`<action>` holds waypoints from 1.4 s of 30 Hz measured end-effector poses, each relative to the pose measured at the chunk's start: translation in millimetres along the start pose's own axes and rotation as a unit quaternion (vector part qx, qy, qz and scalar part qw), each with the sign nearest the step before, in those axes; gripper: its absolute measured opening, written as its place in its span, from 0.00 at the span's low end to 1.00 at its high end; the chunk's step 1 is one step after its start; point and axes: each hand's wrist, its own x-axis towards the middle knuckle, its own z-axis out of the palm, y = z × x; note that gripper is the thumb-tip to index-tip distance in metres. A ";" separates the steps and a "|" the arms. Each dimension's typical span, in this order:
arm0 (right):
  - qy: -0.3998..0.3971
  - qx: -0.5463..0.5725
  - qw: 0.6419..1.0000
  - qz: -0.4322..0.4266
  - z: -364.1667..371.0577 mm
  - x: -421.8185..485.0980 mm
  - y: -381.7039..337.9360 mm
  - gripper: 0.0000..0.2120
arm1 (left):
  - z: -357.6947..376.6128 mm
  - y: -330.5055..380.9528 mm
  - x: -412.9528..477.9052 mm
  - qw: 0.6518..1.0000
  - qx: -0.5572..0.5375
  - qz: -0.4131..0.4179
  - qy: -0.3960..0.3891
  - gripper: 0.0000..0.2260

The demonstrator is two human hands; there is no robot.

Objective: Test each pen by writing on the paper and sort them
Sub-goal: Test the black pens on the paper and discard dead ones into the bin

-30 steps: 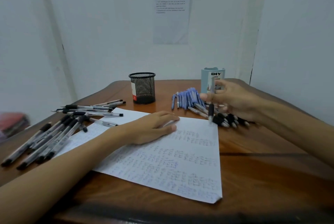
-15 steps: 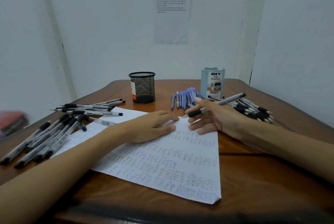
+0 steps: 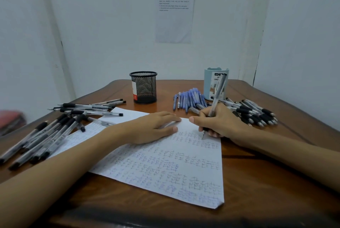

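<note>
Right hand (image 3: 220, 124) pinches pen (image 3: 218, 93) low on barrel, writing hold. Tip just below fingers, on paper (image 3: 165, 168) near far edge. Left hand (image 3: 152, 128) flat, fingers straight, pinning sheet beside grip. Pen likely light, stiff, smooth; hold near tip. Paper thin, probably slides unless pinned.

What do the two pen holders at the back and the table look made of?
Black holder: likely metal wire mesh, matte; the lattice is see-through. Pale blue holder: probably plastic, smooth and opaque, printed label. Table: wood or veneer, brown grain, slight sheen.
</note>
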 end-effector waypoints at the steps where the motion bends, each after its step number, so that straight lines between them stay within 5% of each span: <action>1: -0.001 0.000 1.000 0.001 0.3 0.0 -0.3 0.18 | 0.1 -0.3 0.2 1.000 0.000 -0.001 0.000 0.21; 42: 0.038 -0.017 0.999 -0.020 0.8 3.7 5.1 0.19 | 0.0 2.2 -0.3 1.000 -0.007 -0.006 -0.010 0.21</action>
